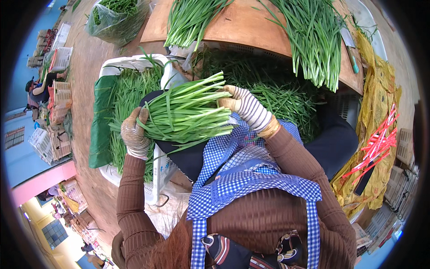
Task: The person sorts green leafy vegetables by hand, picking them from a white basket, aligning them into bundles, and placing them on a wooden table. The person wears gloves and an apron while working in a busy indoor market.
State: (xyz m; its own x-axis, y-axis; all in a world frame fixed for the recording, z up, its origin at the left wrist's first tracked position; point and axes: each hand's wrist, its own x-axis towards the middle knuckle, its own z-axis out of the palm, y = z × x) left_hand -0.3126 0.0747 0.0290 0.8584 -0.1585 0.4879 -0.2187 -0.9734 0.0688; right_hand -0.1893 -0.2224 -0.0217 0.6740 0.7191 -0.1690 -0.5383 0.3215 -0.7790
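Observation:
A bunch of garlic chives [188,111] lies sideways over my lap, its pale stem ends pointing right. My left hand [137,131], in a striped knit glove, grips the leafy side with the thumb on top. At the cut ends, my right hand [247,104], gloved the same way, has its fingertips on a few stems; the palm side is hidden. Below the left hand stands a white plastic crate [156,178] packed with more chives [126,97]. Loose chives [278,101] are heaped beyond my right hand, partly in shadow beneath a wooden board.
Two chive piles [193,23] [312,40] rest on the wooden board [248,25]. A knife [351,57] lies at its right end. Red ties [376,144] and a dark phone-like object [363,181] lie on yellow sheeting [366,97]. A plastic bag of greens [117,23] stands upper left; people work farther left.

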